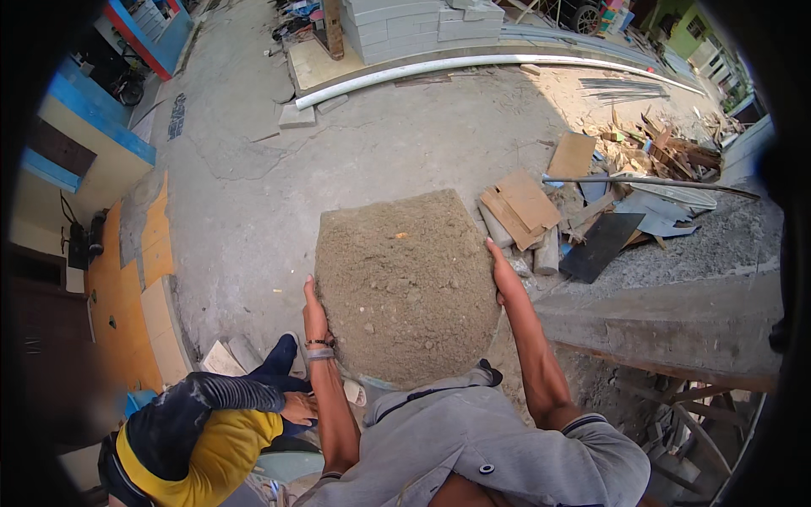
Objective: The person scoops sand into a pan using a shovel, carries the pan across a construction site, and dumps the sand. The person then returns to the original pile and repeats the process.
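In front of my body is a square, flat carrier heaped with grey-brown sand [405, 287]; small lumps and an orange fleck show on top. The sand covers the carrier, so I cannot tell whether it is a board, a tray or a sieve. My left hand [315, 319] grips its left edge, thumb upright along the side and fingers mostly hidden. On the opposite edge, my right hand [505, 275] holds on in the same way, thumb pointing away from me. Bracelets circle my left wrist.
A co-worker in a yellow and black shirt [224, 448] crouches close by my left arm. To the right lie cardboard pieces [519, 207], a dark panel [601, 245] and a concrete ledge [667, 317]. Farther off are a long white pipe [465, 63] and stacked pale blocks [397, 29].
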